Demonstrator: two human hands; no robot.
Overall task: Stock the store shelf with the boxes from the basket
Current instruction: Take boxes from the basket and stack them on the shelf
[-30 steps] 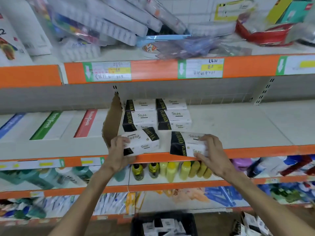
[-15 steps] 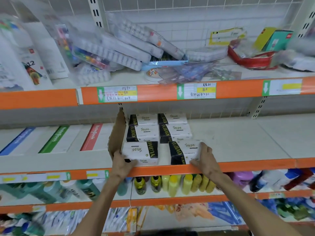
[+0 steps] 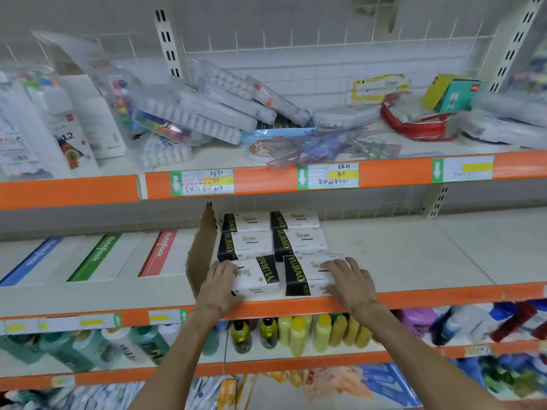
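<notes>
Placement, I judge, is the step in hand in the head view. My left hand rests on the end of the left box, fingers nearly straight; whether it clasps I cannot tell. My right hand lies flat, fingers spread, on the right box. Both boxes sit at the front edge of the shelf, just before the stocked boxes. Next I'd square them, let go, and reach for the basket, which is out of view.

boxes: white, black band, gold lettering | shelf: pale grey, orange edge | notebooks: red, green, blue stripes
</notes>
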